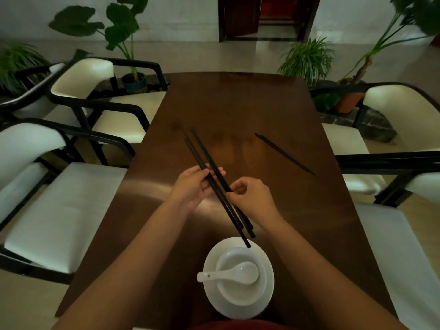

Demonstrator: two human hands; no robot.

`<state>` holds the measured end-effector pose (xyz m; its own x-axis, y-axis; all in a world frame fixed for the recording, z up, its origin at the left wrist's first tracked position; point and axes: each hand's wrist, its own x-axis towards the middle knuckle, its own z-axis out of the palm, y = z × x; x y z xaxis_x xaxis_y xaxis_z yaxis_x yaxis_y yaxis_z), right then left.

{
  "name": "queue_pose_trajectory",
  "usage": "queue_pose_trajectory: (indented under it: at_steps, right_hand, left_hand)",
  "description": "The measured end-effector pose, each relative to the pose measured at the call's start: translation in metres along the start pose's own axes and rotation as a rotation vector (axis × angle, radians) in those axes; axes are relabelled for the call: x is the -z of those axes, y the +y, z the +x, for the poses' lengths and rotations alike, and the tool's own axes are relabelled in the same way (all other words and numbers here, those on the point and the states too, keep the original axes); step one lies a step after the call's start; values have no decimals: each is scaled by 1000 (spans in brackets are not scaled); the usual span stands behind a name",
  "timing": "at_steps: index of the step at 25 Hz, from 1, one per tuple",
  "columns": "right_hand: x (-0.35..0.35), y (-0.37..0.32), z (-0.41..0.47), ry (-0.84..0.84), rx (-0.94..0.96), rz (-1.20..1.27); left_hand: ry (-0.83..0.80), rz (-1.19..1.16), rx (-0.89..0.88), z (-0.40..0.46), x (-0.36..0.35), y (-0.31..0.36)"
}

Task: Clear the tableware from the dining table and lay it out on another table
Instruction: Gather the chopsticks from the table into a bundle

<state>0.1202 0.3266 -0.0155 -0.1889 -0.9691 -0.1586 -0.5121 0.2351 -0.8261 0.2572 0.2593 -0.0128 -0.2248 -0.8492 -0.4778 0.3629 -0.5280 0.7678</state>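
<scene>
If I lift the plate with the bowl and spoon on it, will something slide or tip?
Probably the white spoon: its handle overhangs the bowl rim. The glossy bowl may slide on the plate. All looks ceramic, likely fragile.

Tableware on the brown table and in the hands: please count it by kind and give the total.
Chopsticks: 6, with 4 in the hands and 2 on the table
Plate: 1
Bowl: 1
Spoon: 1
Total: 9

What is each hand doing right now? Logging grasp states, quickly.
Left hand: fingers curled round the long black chopsticks.
Right hand: pinching the same chopsticks.
</scene>
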Motion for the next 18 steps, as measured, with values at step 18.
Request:
queue_pose_trajectory:
  at_steps: [18]
  right_hand:
    - [11, 44, 18, -227, -309, 429]
  left_hand:
    - [44, -43, 301, 34, -37, -32]
